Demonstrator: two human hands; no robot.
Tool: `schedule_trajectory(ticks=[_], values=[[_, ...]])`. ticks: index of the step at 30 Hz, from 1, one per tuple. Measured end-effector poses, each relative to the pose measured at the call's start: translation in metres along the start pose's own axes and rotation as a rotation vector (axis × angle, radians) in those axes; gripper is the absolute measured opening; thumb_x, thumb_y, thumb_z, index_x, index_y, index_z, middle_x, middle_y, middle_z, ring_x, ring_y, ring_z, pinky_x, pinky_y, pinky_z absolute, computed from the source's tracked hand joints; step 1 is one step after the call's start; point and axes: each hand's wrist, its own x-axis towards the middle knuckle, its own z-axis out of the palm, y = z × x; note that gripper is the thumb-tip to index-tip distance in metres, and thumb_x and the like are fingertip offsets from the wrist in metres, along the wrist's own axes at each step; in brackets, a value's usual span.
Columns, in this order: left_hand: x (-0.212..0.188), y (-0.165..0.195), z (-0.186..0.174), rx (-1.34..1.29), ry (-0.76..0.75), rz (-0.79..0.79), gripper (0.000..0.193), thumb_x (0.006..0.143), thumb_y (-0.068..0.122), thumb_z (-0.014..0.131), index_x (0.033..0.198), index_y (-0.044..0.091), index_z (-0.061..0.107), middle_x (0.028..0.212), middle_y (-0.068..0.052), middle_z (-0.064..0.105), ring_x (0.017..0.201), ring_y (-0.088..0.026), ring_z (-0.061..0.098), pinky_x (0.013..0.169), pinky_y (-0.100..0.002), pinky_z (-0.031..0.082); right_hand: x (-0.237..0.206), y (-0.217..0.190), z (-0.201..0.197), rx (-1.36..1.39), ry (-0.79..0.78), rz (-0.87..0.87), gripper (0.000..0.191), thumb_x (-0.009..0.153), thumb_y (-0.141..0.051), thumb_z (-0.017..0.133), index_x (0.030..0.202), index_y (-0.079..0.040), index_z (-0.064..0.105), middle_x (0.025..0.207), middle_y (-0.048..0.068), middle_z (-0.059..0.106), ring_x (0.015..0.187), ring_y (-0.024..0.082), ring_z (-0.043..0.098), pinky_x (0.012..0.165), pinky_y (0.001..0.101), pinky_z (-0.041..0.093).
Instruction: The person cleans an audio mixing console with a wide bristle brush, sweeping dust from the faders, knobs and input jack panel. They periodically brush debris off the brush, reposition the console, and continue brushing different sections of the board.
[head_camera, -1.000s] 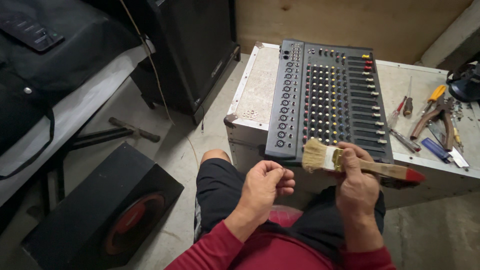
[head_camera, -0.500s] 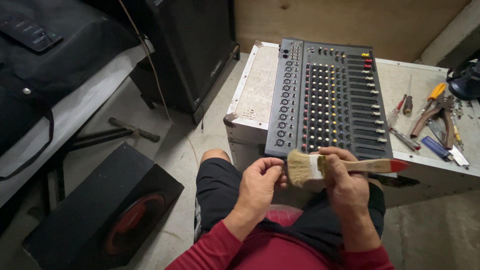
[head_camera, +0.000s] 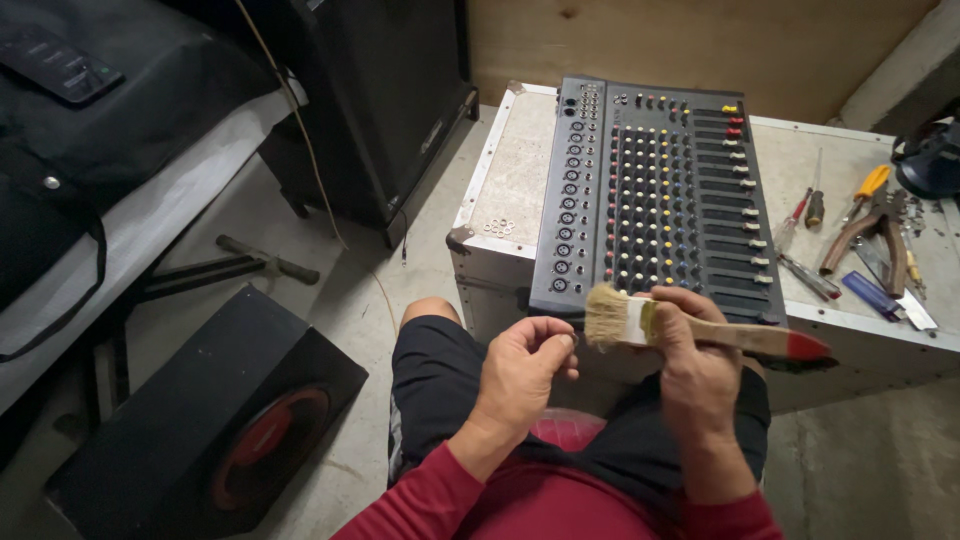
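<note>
My right hand (head_camera: 690, 355) grips a paintbrush (head_camera: 700, 330) by its wooden, red-tipped handle, with the pale bristles pointing left. My left hand (head_camera: 525, 365) hovers just left of the bristles, its fingers curled and the fingertips nearly touching them. Both hands are above my lap, in front of a grey audio mixing console (head_camera: 655, 200) covered with knobs and sliders. The console lies on a flat metal-edged case (head_camera: 510, 190).
Screwdrivers, pliers and other hand tools (head_camera: 865, 245) lie on the case right of the console. A black speaker box with a red cone (head_camera: 215, 420) lies on the floor at left. A tall black speaker cabinet (head_camera: 390, 90) stands behind it, with a hammer (head_camera: 265, 262) nearby.
The brush has swung from tilted to nearly level and shifted left toward my left hand. My left hand has stayed at about the same spot.
</note>
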Motion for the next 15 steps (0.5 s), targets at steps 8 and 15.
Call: schedule_trajectory(ticks=[8,15], values=[[0.002,-0.004,-0.001,0.054,-0.005,0.072,0.017,0.099,0.008,0.064,0.109,-0.004,0.069,0.092,-0.004,0.07,0.077,-0.009,0.065,0.071,-0.024,0.057,0.005,0.011,-0.01,0.338,-0.228,0.213,0.026,0.102,-0.019,0.064,0.118,0.002,0.065,0.108,0.015,0.071,0.092,0.022,0.07,0.078,0.0377,0.06],[0.0,-0.004,-0.002,0.035,0.013,0.0,0.018,0.1,0.009,0.062,0.112,-0.003,0.068,0.091,-0.004,0.067,0.075,-0.009,0.064,0.07,-0.026,0.058,0.006,0.011,-0.008,0.178,-0.064,0.049,0.025,0.105,-0.019,0.061,0.12,0.001,0.063,0.112,0.013,0.07,0.099,0.017,0.071,0.089,0.0298,0.059]])
